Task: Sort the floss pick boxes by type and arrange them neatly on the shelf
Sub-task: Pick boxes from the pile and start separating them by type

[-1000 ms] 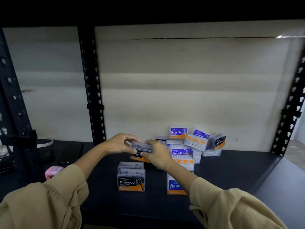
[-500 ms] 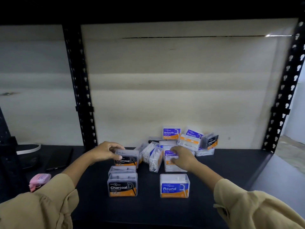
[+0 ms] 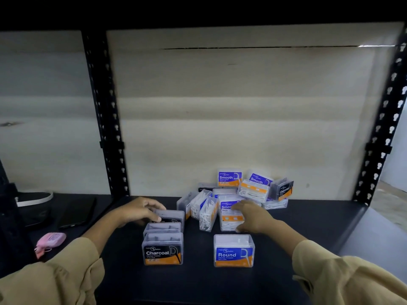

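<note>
Hands: left hand [image 3: 141,211] curled over third Charcoal box [image 3: 170,216], to be squared into the Charcoal row [image 3: 162,249]; right hand [image 3: 251,219] clasping Smooth box [image 3: 228,213], to be lifted straight clear of the pile [image 3: 253,190].

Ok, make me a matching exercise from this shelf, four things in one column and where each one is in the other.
Things:
1 Round box
2 pink case
3 left hand
4 right hand

Places:
A on a Smooth box
B on the rearmost Charcoal box
C far left, past the upright
D standing apart, front right

Pairs: 1-D, 2-C, 3-B, 4-A
</note>
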Action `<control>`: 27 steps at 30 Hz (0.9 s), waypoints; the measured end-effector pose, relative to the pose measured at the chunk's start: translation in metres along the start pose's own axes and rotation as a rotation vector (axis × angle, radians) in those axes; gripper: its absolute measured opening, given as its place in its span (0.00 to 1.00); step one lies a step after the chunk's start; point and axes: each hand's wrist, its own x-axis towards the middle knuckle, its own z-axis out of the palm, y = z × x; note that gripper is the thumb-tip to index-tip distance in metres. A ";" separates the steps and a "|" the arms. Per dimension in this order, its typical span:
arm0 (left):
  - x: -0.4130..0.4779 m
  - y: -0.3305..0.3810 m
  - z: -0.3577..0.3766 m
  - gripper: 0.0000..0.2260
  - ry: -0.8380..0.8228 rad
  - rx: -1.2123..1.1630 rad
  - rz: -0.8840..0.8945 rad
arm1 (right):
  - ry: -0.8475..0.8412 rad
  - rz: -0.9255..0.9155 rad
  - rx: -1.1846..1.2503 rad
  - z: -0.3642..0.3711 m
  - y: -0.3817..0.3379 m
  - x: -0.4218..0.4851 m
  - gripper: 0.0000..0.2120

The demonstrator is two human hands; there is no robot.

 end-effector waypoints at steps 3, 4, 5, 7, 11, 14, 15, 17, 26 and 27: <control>-0.001 0.000 0.000 0.17 -0.027 -0.007 -0.017 | 0.005 -0.003 -0.004 0.000 0.000 0.001 0.32; -0.002 0.001 0.000 0.18 -0.031 -0.004 -0.023 | 0.001 -0.007 -0.007 -0.001 0.001 0.001 0.31; -0.002 0.001 0.001 0.18 -0.032 -0.001 -0.029 | -0.003 -0.010 -0.008 -0.002 0.001 0.002 0.31; -0.002 0.002 0.001 0.18 -0.038 0.007 -0.038 | -0.006 -0.016 -0.006 -0.003 0.001 0.001 0.30; -0.002 0.002 0.001 0.17 -0.043 0.013 -0.046 | -0.020 -0.027 0.001 -0.007 0.002 0.001 0.27; -0.002 0.004 0.000 0.17 -0.053 0.030 -0.055 | -0.046 -0.036 0.054 -0.012 0.003 -0.002 0.24; -0.002 0.005 0.000 0.18 -0.058 0.040 -0.061 | -0.053 -0.039 0.072 -0.014 0.003 -0.002 0.22; -0.003 0.006 0.000 0.19 -0.071 0.063 -0.071 | -0.067 -0.041 0.099 -0.015 0.003 -0.004 0.20; -0.004 0.012 0.004 0.23 -0.071 0.115 -0.101 | -0.106 0.019 0.228 -0.018 0.008 -0.012 0.18; -0.005 0.013 0.004 0.23 -0.067 0.117 -0.103 | -0.111 0.023 0.247 -0.019 0.008 -0.013 0.18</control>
